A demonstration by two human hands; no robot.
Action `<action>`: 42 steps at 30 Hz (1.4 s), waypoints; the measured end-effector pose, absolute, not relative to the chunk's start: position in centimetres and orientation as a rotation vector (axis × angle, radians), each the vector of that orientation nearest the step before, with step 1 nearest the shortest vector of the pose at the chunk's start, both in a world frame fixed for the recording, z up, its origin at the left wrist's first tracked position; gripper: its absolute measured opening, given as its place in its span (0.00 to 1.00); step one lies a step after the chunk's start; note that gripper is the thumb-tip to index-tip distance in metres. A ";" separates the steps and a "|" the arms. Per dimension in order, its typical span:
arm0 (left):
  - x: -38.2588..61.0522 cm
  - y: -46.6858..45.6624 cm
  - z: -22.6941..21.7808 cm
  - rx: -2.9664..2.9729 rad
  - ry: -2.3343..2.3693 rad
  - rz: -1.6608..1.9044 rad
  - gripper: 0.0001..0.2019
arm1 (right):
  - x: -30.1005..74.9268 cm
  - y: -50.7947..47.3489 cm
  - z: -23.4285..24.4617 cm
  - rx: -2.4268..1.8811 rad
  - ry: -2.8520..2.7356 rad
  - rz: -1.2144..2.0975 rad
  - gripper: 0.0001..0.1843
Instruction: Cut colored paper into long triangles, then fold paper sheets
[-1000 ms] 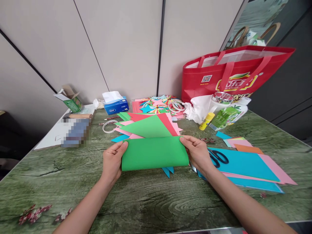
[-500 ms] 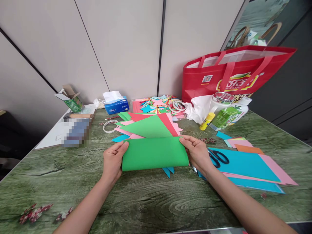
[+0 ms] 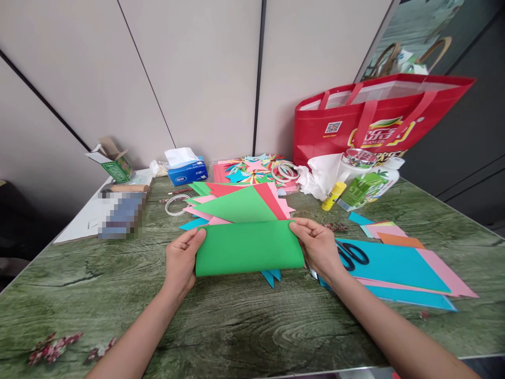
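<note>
A folded sheet of green paper [image 3: 250,248] is held level above the table, its curved fold facing me. My left hand [image 3: 183,258] pinches its upper left corner between thumb and fingers. At the upper right corner, my right hand [image 3: 317,247] grips it the same way. Just behind lies a pile of cut paper with a light green piece [image 3: 239,206] on top and a red piece [image 3: 272,197] under it. Blue paper tips [image 3: 271,278] stick out below the green sheet. Black-handled scissors [image 3: 353,255] rest beside my right hand, their blades mostly hidden by it.
Blue sheets [image 3: 398,268] and pink paper [image 3: 450,276] lie at the right. Behind them stand a yellow glue stick [image 3: 333,196], a green carton [image 3: 363,190] and a red bag [image 3: 323,129]. A tape roll [image 3: 177,205], a tissue pack [image 3: 188,172] and a small open box [image 3: 112,162] are leftward.
The view has shifted very slightly. Both hands keep the same hold on the folded green paper, which has hardly moved.
</note>
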State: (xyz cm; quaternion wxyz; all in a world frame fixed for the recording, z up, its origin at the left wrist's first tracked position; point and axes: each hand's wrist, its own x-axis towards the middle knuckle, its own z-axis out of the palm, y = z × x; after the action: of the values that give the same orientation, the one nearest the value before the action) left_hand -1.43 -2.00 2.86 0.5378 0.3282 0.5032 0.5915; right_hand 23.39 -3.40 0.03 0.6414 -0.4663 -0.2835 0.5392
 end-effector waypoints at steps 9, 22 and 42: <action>-1.5 -1.9 2.7 0.774 1.191 1.403 0.13 | 23.4 -3.5 0.2 -1.038 -0.663 1.228 0.11; -1.5 -1.8 2.6 0.781 1.199 1.405 0.13 | 23.5 -3.4 0.1 -1.062 -0.659 1.218 0.12; -1.3 -1.9 2.9 0.787 1.201 1.392 0.13 | 23.3 -3.5 0.4 -1.091 -0.625 1.216 0.11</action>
State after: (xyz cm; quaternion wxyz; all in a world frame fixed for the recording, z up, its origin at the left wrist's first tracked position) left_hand -1.28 -1.90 2.92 0.5403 0.3311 0.5054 0.5857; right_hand 23.29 -3.48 0.42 0.6415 -0.4784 -0.2742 0.5333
